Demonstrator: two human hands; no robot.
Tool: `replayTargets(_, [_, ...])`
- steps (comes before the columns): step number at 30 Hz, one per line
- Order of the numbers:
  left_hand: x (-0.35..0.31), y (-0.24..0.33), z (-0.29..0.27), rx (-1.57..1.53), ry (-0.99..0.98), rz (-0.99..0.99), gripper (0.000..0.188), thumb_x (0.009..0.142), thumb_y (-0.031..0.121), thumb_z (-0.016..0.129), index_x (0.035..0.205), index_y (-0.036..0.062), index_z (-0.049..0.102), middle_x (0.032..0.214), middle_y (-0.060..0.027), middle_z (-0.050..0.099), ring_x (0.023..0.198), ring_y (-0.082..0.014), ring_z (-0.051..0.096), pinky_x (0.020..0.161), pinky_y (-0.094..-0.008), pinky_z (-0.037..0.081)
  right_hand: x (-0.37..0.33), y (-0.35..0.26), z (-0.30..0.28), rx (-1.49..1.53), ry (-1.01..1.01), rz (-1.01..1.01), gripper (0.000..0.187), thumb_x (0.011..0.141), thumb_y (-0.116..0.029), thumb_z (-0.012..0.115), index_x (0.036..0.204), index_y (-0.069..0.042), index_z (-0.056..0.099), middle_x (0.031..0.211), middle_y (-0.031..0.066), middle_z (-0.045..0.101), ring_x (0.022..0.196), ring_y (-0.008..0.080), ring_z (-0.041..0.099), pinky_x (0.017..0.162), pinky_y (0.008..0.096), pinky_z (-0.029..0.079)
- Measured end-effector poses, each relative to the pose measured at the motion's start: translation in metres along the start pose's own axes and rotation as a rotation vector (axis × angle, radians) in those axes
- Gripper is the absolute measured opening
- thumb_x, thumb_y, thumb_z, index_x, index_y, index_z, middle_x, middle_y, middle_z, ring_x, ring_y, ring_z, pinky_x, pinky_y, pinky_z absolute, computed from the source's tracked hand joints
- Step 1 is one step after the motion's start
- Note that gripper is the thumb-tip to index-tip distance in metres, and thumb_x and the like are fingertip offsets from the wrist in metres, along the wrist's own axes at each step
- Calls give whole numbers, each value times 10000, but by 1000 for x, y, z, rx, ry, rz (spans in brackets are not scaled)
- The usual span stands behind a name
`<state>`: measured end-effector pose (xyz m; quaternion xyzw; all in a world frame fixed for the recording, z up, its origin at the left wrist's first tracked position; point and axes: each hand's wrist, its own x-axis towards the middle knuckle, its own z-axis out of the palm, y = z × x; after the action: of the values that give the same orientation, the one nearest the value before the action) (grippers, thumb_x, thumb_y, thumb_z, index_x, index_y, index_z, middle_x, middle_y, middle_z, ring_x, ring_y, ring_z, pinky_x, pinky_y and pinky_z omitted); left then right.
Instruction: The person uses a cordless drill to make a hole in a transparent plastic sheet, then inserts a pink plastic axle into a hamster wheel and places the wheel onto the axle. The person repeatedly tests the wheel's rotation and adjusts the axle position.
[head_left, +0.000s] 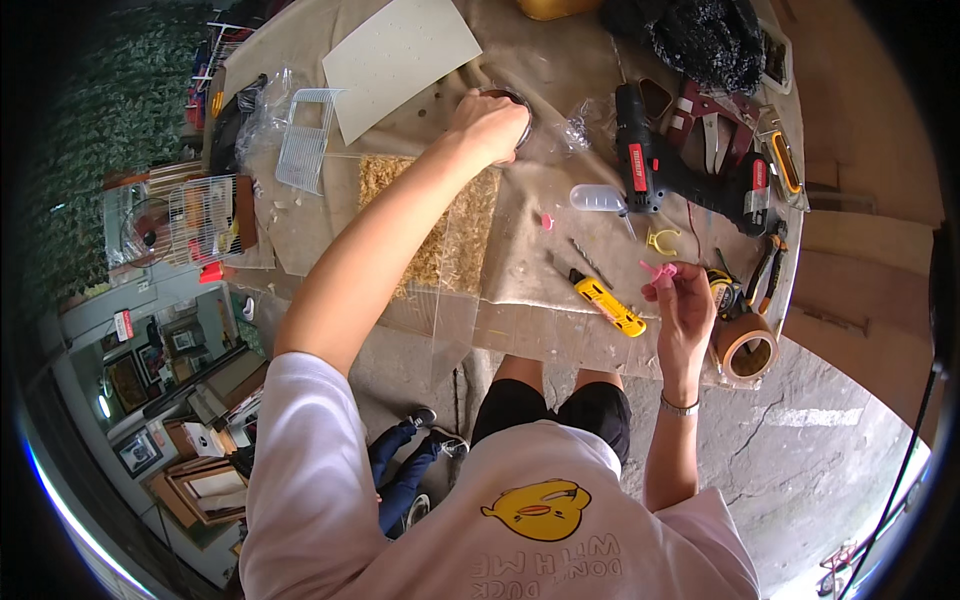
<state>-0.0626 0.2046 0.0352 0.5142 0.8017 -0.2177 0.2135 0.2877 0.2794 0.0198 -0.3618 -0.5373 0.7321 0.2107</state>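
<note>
My left hand [490,128] reaches to the far middle of the table, its fingers closed over a dark round thing [522,100] with a rim; the hand hides most of it. Close to the table's near right, my right hand [685,305] pinches a small pink plastic clip [657,270] between thumb and fingers. A similar yellow clip [662,241] lies just beyond it. To its left are a yellow utility knife [610,306], a drill bit [593,263] and a small pink piece [547,221]. Under my left forearm stands a clear plastic box [455,325] with wood shavings [450,235].
A black cordless drill [640,150] lies at right beside a clear small bottle [597,197]. Brown tape [747,352] and pliers [772,270] sit at the right edge. A white board [400,65] and white wire grid [305,145] lie far left. Another person's legs [395,455] show below.
</note>
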Motion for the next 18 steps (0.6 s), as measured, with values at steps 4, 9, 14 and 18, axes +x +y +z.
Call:
replayTargets(4, [-10, 0, -7, -22, 133, -50, 75, 767, 127, 787, 797, 103, 723, 798, -85, 750, 776, -218, 730, 860, -437, 537, 8, 2, 17, 9, -30, -5, 139, 1026, -69, 637, 1114, 35, 608, 942, 48, 670, 821, 93, 642, 782, 242, 536])
replayTargets(9, [-108, -34, -62, -479, 365, -97, 160, 941, 174, 695, 982, 41, 616, 935, -93, 724, 882, -222, 705, 807, -362, 542, 9, 20, 58, 147, -99, 63, 153, 1018, -69, 656, 1116, 42, 616, 968, 48, 671, 853, 95, 646, 796, 243, 540])
replayTargets(14, [-257, -42, -64, -1211, 687, -148, 228, 993, 117, 658, 1168, -9, 587, 1150, -68, 617, 1087, -139, 576, 994, -319, 438, 9, 42, 107, 219, -115, 124, 146, 1009, -52, 663, 1113, 43, 624, 1001, 58, 679, 888, 102, 659, 804, 256, 564])
replayTargets(18, [-308, -38, 22, -1465, 502, -414, 154, 994, 115, 662, 1100, 37, 582, 1041, -23, 559, 1012, -118, 558, 969, -306, 452, 11, 57, 146, 171, -107, 153, 147, 1008, -49, 662, 1110, 51, 629, 999, 66, 687, 873, 110, 670, 802, 258, 568])
